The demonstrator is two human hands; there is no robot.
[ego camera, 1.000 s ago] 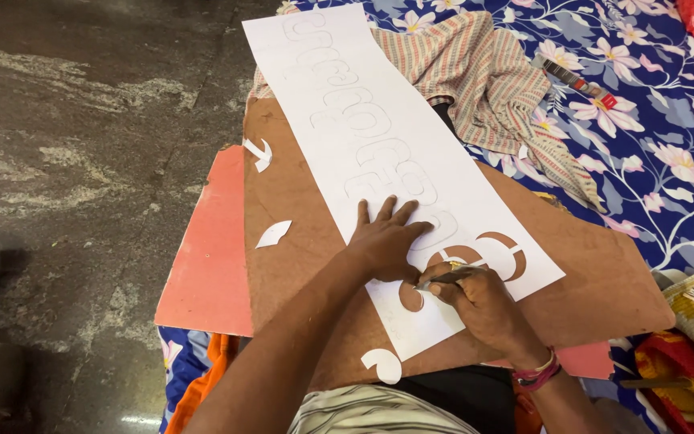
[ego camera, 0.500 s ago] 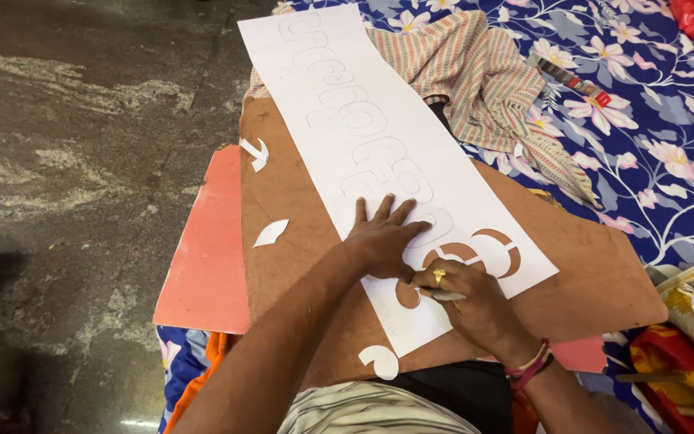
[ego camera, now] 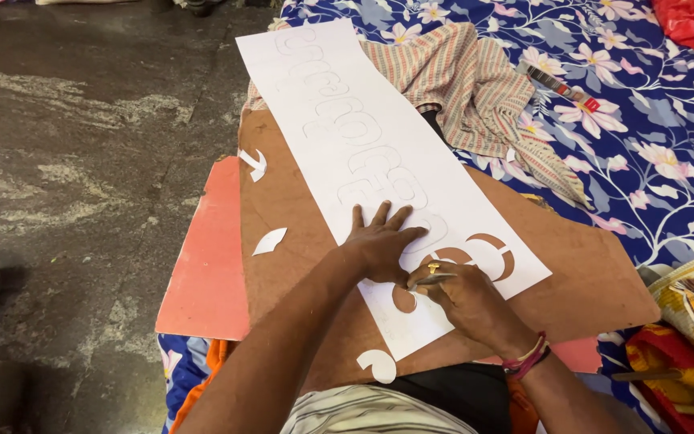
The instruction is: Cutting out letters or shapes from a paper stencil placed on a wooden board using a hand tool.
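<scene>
Paper (ego camera: pixel 379 153), a long white strip with outlined shapes, lies on a brown board (ego camera: pixel 588 281), its near end under both hands. Nearest, a white scrap (ego camera: pixel 379 366) lies on the board. The right hand (ego camera: pixel 463 301) is clamped on a thin cutter (ego camera: pixel 431 280) at the cut-outs. Just beyond, the left hand (ego camera: pixel 383 241) presses flat, fingers spread. Farther off, striped cloth (ego camera: pixel 475 88) lies on a floral sheet (ego camera: pixel 652 137).
</scene>
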